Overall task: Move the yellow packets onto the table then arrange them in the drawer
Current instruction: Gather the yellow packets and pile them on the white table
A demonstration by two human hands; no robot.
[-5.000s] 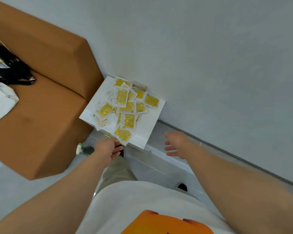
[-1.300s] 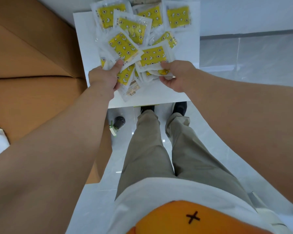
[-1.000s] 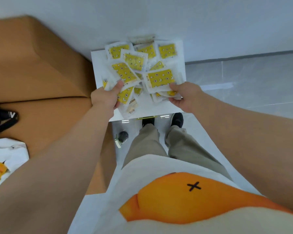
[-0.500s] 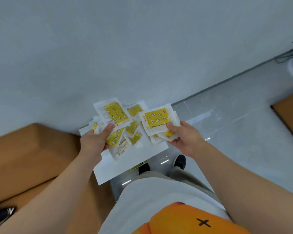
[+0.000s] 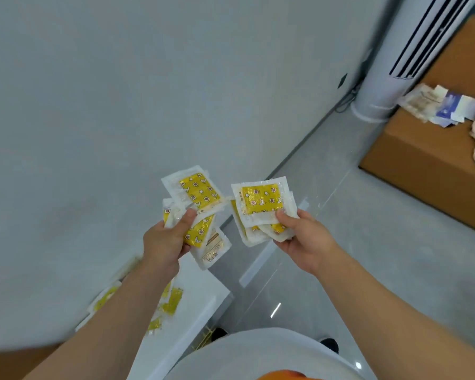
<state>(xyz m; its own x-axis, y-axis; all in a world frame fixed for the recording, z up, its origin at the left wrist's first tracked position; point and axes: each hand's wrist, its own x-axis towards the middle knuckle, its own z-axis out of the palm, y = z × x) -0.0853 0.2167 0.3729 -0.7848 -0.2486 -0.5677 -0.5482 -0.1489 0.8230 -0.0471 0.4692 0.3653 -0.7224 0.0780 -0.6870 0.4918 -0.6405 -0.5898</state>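
My left hand grips a fanned bunch of yellow packets in clear white-edged wrappers, held up in front of the wall. My right hand pinches a second stack of yellow packets, thumb on top. Both bunches are in the air, side by side and a little apart. More yellow packets still lie on the white stand below my left forearm, partly hidden by it.
A grey wall fills the upper left. A white standing air conditioner is at the upper right, beside a brown box with paper items on top. Glossy grey floor lies to the right.
Both hands have lifted their packets off the white stand and raised them. My view has swung right, bringing the air conditioner and the brown box into sight.
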